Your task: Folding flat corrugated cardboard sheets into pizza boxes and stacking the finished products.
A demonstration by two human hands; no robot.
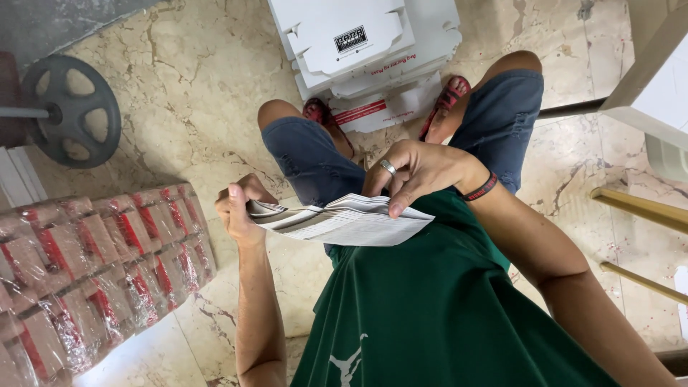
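Cream marble floor [201, 93], veined and cracked, is seen from above and fills the background. At its lower left edge a large block of flat red-and-white cartons wrapped in clear plastic film [93, 279] is laid, and beside the block's upper end a dark grey iron weight plate on a bar [70, 111] is seen near the upper left corner. At the top edge of the floor, between the person's sandalled feet, a pile of flattened white cardboard boxes with red print [365, 50] is spread. A pale piece of furniture [656, 93] is cut off by the right edge, with brass-coloured rails [638, 208] below it.

A green shirt and blue denim shorts are worn by the person, whose knees are bent over the floor.

A thick stack of thin white printed sheets [344, 222] is held in the air in front of the lap, above the floor and well apart from the pile of boxes. Its left end is gripped by the left hand [240, 208], whose fingers are curled closed around it. The top of its right half is touched by the right hand [416, 172], on which a silver ring is worn; its fingers are bent down onto the uppermost sheets, the thumb hidden, so a firm grip cannot be told. A black-and-red wristband [480, 188] is worn on the right wrist.
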